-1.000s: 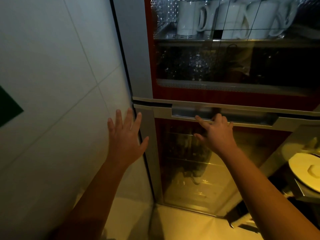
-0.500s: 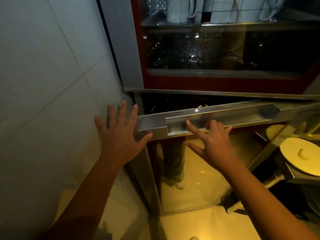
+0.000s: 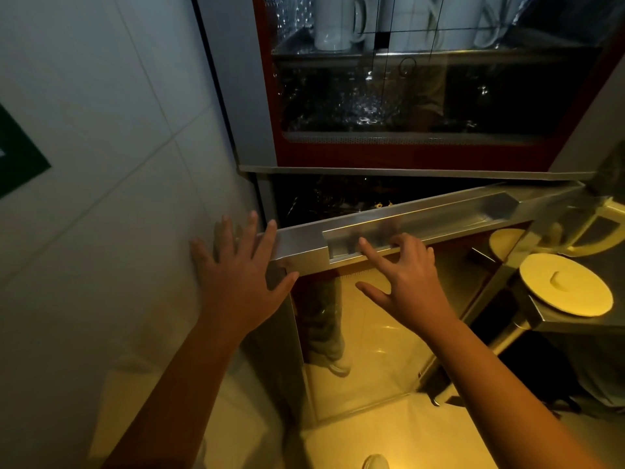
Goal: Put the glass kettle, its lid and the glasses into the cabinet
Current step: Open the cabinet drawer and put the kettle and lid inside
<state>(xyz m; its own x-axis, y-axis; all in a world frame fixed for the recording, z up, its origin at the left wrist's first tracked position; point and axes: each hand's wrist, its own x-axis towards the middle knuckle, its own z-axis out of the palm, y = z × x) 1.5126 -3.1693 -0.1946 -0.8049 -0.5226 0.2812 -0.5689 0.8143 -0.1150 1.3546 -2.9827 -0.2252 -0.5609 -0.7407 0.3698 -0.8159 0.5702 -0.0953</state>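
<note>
The cabinet (image 3: 236, 106) is tall and steel-framed, with a red-trimmed glass upper door. Its lower glass door (image 3: 389, 319) stands partly swung out toward me. My right hand (image 3: 406, 275) hooks its bent fingers into the door's recessed steel handle (image 3: 422, 221), index finger stretched along the lip. My left hand (image 3: 236, 275) lies flat with spread fingers on the wall tile beside the cabinet's left edge. A round pale lid (image 3: 571, 292) with a knob lies on a steel table at right. Behind it stands a kettle (image 3: 598, 228) with a handle. Glassware (image 3: 365, 106) glints behind the upper door.
White mugs (image 3: 338, 25) stand on the top shelf. The tiled wall (image 3: 101, 231) closes off the left side. The steel table (image 3: 575, 321) with the lid crowds the right. The lower compartment's opening (image 3: 338, 198) is dark, with wire racks faintly showing. Pale floor tiles (image 3: 406, 434) lie below.
The lower door was closed a second ago; my right hand has pulled it out by the handle, and the gap is a little wider than half a second ago. My left hand stays on the wall.
</note>
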